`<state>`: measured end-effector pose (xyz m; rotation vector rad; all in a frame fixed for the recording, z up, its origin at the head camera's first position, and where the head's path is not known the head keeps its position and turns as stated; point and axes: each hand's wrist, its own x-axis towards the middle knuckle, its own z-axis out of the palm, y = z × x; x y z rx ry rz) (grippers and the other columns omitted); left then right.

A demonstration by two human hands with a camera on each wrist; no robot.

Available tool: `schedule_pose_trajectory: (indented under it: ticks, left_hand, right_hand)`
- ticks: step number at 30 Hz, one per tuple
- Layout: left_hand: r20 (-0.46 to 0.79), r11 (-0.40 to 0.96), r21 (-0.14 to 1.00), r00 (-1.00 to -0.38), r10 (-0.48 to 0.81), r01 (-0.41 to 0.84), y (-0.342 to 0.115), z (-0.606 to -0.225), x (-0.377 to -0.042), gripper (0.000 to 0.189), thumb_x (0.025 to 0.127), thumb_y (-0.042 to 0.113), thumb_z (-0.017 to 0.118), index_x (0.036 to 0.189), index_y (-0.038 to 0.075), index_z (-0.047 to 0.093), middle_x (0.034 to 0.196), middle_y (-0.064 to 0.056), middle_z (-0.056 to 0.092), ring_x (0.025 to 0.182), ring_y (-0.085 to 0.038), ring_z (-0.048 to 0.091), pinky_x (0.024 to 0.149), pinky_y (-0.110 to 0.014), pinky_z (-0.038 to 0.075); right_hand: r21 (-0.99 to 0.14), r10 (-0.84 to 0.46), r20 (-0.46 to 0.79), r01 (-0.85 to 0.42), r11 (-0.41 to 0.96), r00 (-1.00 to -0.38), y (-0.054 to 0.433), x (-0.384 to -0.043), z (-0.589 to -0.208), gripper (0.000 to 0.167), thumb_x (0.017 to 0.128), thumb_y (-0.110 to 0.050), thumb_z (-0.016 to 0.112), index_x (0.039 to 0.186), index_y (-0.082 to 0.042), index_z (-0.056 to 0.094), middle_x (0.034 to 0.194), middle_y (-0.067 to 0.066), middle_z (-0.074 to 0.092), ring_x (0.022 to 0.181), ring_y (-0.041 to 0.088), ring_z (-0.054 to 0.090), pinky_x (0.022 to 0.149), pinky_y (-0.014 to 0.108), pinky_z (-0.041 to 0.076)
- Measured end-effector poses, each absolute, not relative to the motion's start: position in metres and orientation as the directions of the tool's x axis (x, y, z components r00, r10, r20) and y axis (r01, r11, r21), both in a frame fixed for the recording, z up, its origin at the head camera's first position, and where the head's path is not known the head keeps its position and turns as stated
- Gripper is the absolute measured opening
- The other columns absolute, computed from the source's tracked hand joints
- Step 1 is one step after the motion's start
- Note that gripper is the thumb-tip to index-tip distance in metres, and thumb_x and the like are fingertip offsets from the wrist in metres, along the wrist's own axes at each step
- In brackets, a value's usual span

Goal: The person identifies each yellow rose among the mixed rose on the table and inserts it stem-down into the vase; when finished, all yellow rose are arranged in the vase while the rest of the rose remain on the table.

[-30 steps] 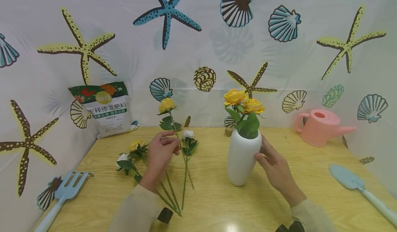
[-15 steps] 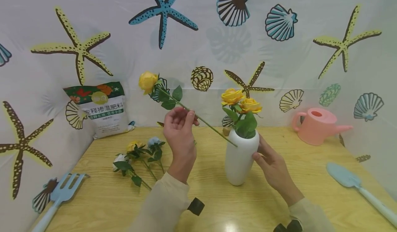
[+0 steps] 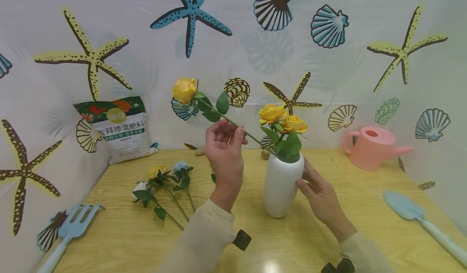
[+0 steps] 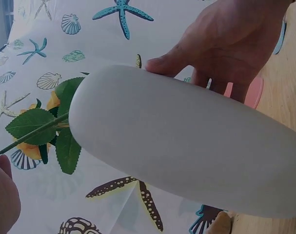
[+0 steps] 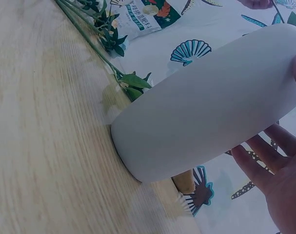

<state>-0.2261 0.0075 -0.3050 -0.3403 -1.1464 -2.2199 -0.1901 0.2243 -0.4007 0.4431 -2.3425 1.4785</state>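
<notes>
My left hand (image 3: 226, 155) pinches the stem of a yellow rose (image 3: 185, 90) between thumb and fingers. The stem slants down to the right, and its lower end reaches into the mouth of a white vase (image 3: 282, 188). Two more yellow roses (image 3: 282, 119) with green leaves stand in that vase. My right hand (image 3: 321, 196) holds the vase from its right side, thumb in front and fingers behind. In the left wrist view the rose stem (image 4: 33, 133) runs from my fingertips to the vase mouth; the bloom is out of that view.
White, yellow and blue flowers (image 3: 180, 167) lie on the wooden table at left. A fertiliser bag (image 3: 124, 131) stands behind them. A light blue hand fork (image 3: 74, 228) lies far left, a light blue trowel (image 3: 405, 206) far right, and a pink watering can (image 3: 372, 149) at back right.
My left hand has lifted the yellow rose off the table and carried it right, bringing its stem end into the vase mouth. My right hand has stayed on the vase.
</notes>
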Motion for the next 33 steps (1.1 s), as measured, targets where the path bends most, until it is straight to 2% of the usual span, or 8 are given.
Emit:
schedule_pose_trajectory:
  ticks: [6,8,14,17,22,28,33]
  left_hand:
    - [0.501,-0.359,0.738,-0.820,-0.276,0.572,0.019,-0.316,-0.225,0.028,0.091,-0.009,0.065,0.114,-0.002,0.051,0.089,-0.001,0.060,0.073,-0.010,0.061,0.063,-0.018,0.052]
    - [0.507,-0.321,0.761,-0.825,-0.247,0.564,0.021,-0.317,-0.225,0.026,0.091,-0.009,0.066,0.112,-0.003,0.051,0.089,-0.003,0.060,0.075,-0.009,0.060,0.064,-0.018,0.051]
    - [0.564,-0.188,0.796,-0.818,-0.114,0.575,0.025,-0.322,-0.225,0.023,0.089,-0.006,0.068,0.108,-0.007,0.054,0.097,-0.023,0.062,0.081,-0.009,0.059,0.069,-0.016,0.049]
    - [0.564,-0.146,0.810,-0.823,-0.067,0.568,0.026,-0.325,-0.224,0.022,0.089,-0.006,0.069,0.107,-0.007,0.056,0.099,-0.026,0.062,0.080,-0.009,0.057,0.067,-0.016,0.048]
    - [0.538,-0.132,0.830,-0.840,-0.066,0.542,0.024,-0.323,-0.222,0.021,0.089,-0.002,0.071,0.105,-0.005,0.058,0.097,-0.022,0.063,0.078,-0.009,0.057,0.066,-0.017,0.048]
    - [0.500,-0.135,0.847,-0.857,-0.122,0.514,0.024,-0.313,-0.222,0.016,0.093,0.005,0.071,0.102,-0.004,0.062,0.094,-0.018,0.063,0.075,-0.010,0.061,0.067,-0.019,0.054]
    - [0.460,-0.121,0.873,-0.880,-0.114,0.472,0.027,-0.314,-0.222,0.012,0.094,0.008,0.070,0.100,-0.001,0.065,0.090,-0.018,0.065,0.071,-0.018,0.061,0.062,-0.022,0.052]
  right_hand:
    - [-0.800,-0.082,0.435,-0.427,0.423,-0.897,0.224,-0.189,-0.401,0.060,0.104,-0.012,0.056,0.158,-0.024,0.034,0.142,-0.032,0.046,0.116,-0.013,0.053,0.098,0.009,0.043]
    - [-0.798,-0.084,0.438,-0.430,0.423,-0.895,0.224,-0.189,-0.401,0.060,0.104,-0.012,0.056,0.158,-0.024,0.035,0.142,-0.033,0.046,0.116,-0.013,0.053,0.098,0.010,0.043]
    - [-0.794,-0.087,0.443,-0.435,0.425,-0.892,0.225,-0.190,-0.400,0.060,0.104,-0.012,0.056,0.158,-0.025,0.035,0.139,-0.034,0.048,0.116,-0.012,0.054,0.098,0.011,0.044]
    - [-0.795,-0.089,0.442,-0.436,0.422,-0.892,0.225,-0.190,-0.399,0.059,0.104,-0.012,0.057,0.158,-0.025,0.036,0.137,-0.034,0.049,0.116,-0.012,0.054,0.098,0.013,0.046]
    - [-0.793,-0.097,0.445,-0.442,0.420,-0.890,0.225,-0.191,-0.401,0.060,0.103,-0.011,0.057,0.158,-0.025,0.036,0.137,-0.034,0.049,0.116,-0.012,0.054,0.097,0.014,0.047]
    - [-0.790,-0.097,0.445,-0.441,0.426,-0.890,0.226,-0.191,-0.402,0.061,0.104,-0.012,0.056,0.158,-0.027,0.035,0.140,-0.033,0.049,0.116,-0.011,0.054,0.097,0.011,0.045]
    - [-0.791,-0.101,0.449,-0.447,0.418,-0.888,0.225,-0.190,-0.402,0.061,0.103,-0.011,0.057,0.158,-0.027,0.034,0.142,-0.032,0.047,0.117,-0.011,0.054,0.098,0.010,0.045]
